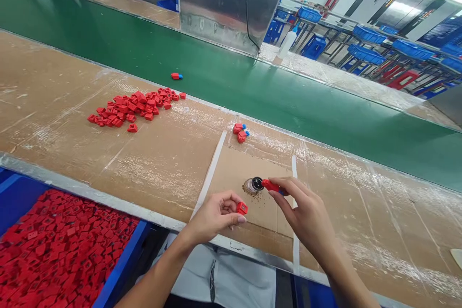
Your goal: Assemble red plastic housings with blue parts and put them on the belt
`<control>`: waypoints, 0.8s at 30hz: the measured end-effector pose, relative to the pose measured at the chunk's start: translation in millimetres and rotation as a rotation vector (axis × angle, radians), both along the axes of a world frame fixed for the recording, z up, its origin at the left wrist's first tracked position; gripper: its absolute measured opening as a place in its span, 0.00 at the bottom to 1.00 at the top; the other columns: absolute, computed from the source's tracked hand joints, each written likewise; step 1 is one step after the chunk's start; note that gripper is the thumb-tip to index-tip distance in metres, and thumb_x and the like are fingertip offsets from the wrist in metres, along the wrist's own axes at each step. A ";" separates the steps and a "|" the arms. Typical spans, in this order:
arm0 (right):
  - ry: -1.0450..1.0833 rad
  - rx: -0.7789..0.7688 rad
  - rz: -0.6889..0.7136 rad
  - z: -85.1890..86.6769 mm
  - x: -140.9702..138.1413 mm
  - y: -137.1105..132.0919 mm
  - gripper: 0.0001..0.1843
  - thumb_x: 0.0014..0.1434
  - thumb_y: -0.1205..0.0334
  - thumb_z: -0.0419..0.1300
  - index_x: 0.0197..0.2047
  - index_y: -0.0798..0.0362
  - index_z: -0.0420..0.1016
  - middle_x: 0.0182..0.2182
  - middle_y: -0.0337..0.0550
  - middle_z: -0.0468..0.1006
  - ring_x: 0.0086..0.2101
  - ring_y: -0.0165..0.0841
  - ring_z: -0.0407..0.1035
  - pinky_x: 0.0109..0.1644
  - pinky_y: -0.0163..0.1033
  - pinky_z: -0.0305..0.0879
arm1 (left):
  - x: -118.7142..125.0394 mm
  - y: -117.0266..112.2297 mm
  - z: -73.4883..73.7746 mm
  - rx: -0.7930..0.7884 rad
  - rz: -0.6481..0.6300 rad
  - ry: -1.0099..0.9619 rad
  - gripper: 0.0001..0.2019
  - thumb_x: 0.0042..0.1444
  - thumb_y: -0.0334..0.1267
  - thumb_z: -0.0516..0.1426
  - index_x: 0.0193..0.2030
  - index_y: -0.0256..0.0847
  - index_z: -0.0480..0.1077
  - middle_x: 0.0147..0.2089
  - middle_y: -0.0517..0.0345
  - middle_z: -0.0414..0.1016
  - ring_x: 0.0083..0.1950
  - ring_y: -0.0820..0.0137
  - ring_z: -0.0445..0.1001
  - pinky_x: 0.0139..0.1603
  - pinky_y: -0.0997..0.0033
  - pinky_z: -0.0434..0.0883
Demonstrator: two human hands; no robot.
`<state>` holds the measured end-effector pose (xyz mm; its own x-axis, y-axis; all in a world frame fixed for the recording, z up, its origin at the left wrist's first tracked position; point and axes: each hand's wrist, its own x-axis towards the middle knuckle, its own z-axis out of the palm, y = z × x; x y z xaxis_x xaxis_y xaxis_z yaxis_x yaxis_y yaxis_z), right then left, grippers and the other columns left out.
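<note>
**Red stick at the pot, square piece held ready**

Step in hand (judged): the end of one part is being touched to a pot while the other part waits.

Right hand [306, 216]: thumb and forefinger are pinched on a slim red plastic stick [270, 185]. The other fingers are loosely curled beneath. The stick points left, with its far end at the rim of a small round pot with dark contents [254, 184]. I cannot tell whether the end is actually in the dark stuff. The pot stands on the taped brown cardboard bench top [162, 168], just beyond both hands, with dark specks around it.

Left hand [216, 214]: fingers are curled in, and thumb and forefinger tips are closed on a small red square plastic piece [242, 208]. It is held near the bench's near edge, close to the stick but not touching it.

Next move (judged): bringing the two parts together would call for fine alignment at the fingertips, as both are small and the grip margins are slim.

Surroundings:
- A loose heap of red plastic pieces [133, 106] lies far left on the cardboard.
- A few red-and-blue pieces [241, 133] lie beyond the pot.
- One red-and-blue piece [176, 76] lies on the green conveyor belt [288, 96].
- A blue bin of red pieces [122, 269] sits at near left.
</note>
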<state>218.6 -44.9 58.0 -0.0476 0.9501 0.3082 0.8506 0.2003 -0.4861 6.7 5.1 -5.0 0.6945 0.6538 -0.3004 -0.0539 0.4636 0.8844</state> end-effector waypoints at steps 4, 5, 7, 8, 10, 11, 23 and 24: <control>0.107 -0.066 0.113 4.3 -16.9 -13.6 0.10 0.69 0.65 0.55 0.51 0.47 0.71 0.45 0.43 0.76 0.44 0.34 0.72 0.46 0.36 0.67 | -0.1 0.5 1.3 -0.006 -0.007 -0.016 0.16 0.49 0.39 0.67 0.40 0.35 0.70 0.29 0.64 0.69 0.28 0.77 0.66 0.30 0.76 0.65; 0.129 -0.087 0.136 2.9 -21.0 -16.9 0.10 0.69 0.65 0.55 0.52 0.47 0.71 0.45 0.43 0.76 0.44 0.34 0.72 0.46 0.36 0.67 | -0.2 0.6 1.3 -0.011 -0.010 -0.024 0.16 0.49 0.39 0.67 0.41 0.35 0.70 0.29 0.63 0.70 0.28 0.77 0.66 0.31 0.76 0.65; 0.159 -0.112 0.146 -2.3 -26.9 -22.0 0.10 0.69 0.66 0.55 0.51 0.48 0.71 0.45 0.44 0.75 0.45 0.35 0.71 0.46 0.36 0.67 | -0.5 0.9 0.7 -0.019 -0.019 -0.037 0.17 0.49 0.39 0.68 0.42 0.35 0.71 0.31 0.62 0.70 0.30 0.76 0.66 0.31 0.76 0.65; 0.168 -0.118 0.138 -5.4 -28.5 -23.7 0.10 0.69 0.66 0.55 0.51 0.48 0.71 0.44 0.44 0.75 0.44 0.35 0.71 0.46 0.36 0.67 | -0.7 1.0 0.5 -0.019 -0.026 -0.041 0.17 0.49 0.39 0.68 0.42 0.35 0.71 0.31 0.62 0.70 0.31 0.76 0.66 0.32 0.76 0.65; 0.179 -0.128 0.125 -10.8 -29.6 -25.7 0.10 0.68 0.66 0.55 0.51 0.49 0.71 0.44 0.44 0.75 0.44 0.35 0.71 0.46 0.36 0.67 | -1.2 1.3 0.1 -0.019 -0.037 -0.041 0.16 0.49 0.38 0.67 0.42 0.35 0.72 0.31 0.62 0.70 0.32 0.75 0.66 0.32 0.76 0.64; 0.182 -0.131 0.122 -12.7 -29.5 -26.1 0.09 0.68 0.65 0.55 0.51 0.49 0.71 0.44 0.44 0.75 0.44 0.35 0.71 0.45 0.36 0.67 | -1.4 1.4 0.1 -0.017 -0.041 -0.040 0.16 0.49 0.38 0.67 0.42 0.35 0.72 0.31 0.62 0.70 0.32 0.76 0.66 0.33 0.76 0.64; 0.143 -0.170 0.188 -16.5 -33.7 -27.0 0.09 0.69 0.67 0.53 0.49 0.49 0.71 0.41 0.43 0.73 0.39 0.33 0.71 0.41 0.35 0.66 | -3.0 2.3 -1.4 0.034 -0.094 -0.023 0.12 0.52 0.37 0.64 0.41 0.34 0.74 0.29 0.63 0.69 0.29 0.77 0.64 0.30 0.77 0.61; 0.144 -0.179 0.192 -17.1 -34.5 -27.1 0.09 0.69 0.67 0.53 0.48 0.49 0.72 0.40 0.43 0.73 0.38 0.33 0.70 0.41 0.35 0.66 | -3.3 2.6 -1.0 0.039 -0.104 -0.018 0.11 0.52 0.37 0.64 0.41 0.34 0.74 0.28 0.64 0.68 0.29 0.77 0.63 0.30 0.77 0.61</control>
<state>184.1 -72.0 40.9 -0.1996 0.9679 0.1531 0.7249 0.2509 -0.6415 3.4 7.7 -6.0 0.7642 0.5888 -0.2634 -0.0231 0.4330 0.9011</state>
